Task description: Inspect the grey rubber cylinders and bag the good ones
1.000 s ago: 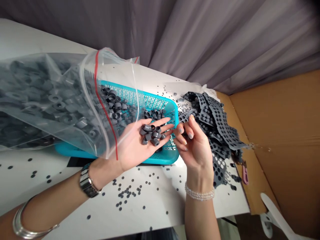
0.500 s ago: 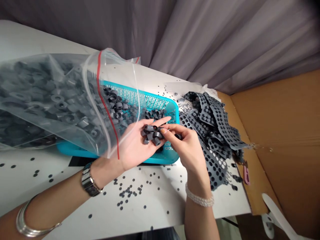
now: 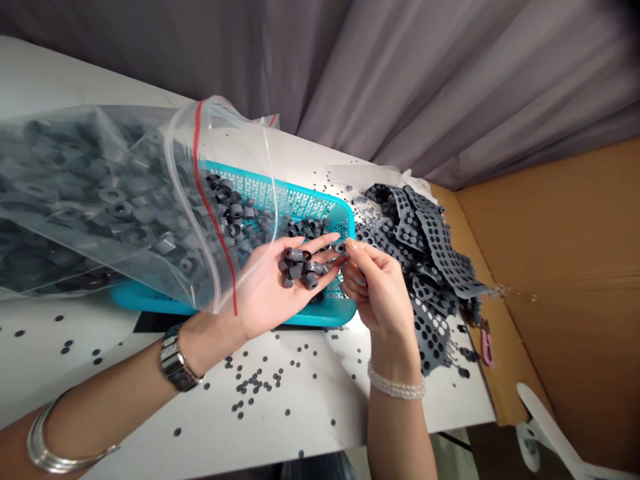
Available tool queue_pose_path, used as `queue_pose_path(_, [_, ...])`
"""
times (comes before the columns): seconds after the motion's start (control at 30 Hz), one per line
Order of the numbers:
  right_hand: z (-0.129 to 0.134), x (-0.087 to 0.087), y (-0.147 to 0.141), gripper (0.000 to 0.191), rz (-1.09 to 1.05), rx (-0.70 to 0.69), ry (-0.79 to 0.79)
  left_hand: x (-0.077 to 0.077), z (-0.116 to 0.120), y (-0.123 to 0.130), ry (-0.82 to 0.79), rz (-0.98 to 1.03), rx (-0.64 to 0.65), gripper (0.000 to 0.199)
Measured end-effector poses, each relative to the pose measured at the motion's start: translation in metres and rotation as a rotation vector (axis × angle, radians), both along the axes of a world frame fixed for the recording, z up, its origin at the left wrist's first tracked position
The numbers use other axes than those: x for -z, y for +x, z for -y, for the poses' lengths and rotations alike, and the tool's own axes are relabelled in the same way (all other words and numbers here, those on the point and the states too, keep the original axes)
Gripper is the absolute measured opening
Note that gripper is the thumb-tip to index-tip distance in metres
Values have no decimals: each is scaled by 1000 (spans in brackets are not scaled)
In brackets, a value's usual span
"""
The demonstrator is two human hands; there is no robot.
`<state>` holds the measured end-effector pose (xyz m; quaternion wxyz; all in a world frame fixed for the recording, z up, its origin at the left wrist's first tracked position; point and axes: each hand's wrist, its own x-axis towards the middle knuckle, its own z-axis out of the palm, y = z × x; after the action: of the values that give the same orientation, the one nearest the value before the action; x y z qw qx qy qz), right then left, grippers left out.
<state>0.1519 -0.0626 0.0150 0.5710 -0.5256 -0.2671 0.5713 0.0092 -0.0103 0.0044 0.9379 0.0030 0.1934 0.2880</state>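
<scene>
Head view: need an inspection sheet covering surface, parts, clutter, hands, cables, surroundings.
Surface: white table, littered.
Job's things: dark grey rings on the palm; more in teal basket and clear zip bag.
Clutter: scattered dark discs; perforated sheets heaped right; pink-handled tool.
Hands: left hand palm up, open; right hand pinching one ring.
Cables: dark line below table edge, possibly a cable.
Surroundings: grey curtain behind, cardboard right.

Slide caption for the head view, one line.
Open left hand holds small dark-gray parts over a turquoise basket; right hand pinches a single hollow part at its fingertips.
</scene>
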Motion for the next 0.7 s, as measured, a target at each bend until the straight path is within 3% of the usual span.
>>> queue_pose_path(0.17, [0, -4, 8, 18, -419, -126, 10, -1, 1, -2, 16, -1, -7, 48])
queue_pose_path(0.3, [-2, -5, 12, 19, -442, -135, 25, -1, 2, -2, 15, 10, 7, 48])
queue_pose_path(0.4, [-2, -3, 9, 24, -304, -72, 24, 0, 1, 0, 5, 35, 23, 49])
queue_pose_path(0.5, [0, -2, 2, 21, -4, 6, 61, 2, 0, 1, -6, 50, 22, 50])
queue_pose_path(0.6, [3, -2, -6, 19, 359, -1, 33, 2, -1, 1, 1, 19, 10, 52])
queue_pose_path(0.7, [4, -5, -12, 20, 588, -25, -11, 1, -1, -1, 42, -17, 34, 54])
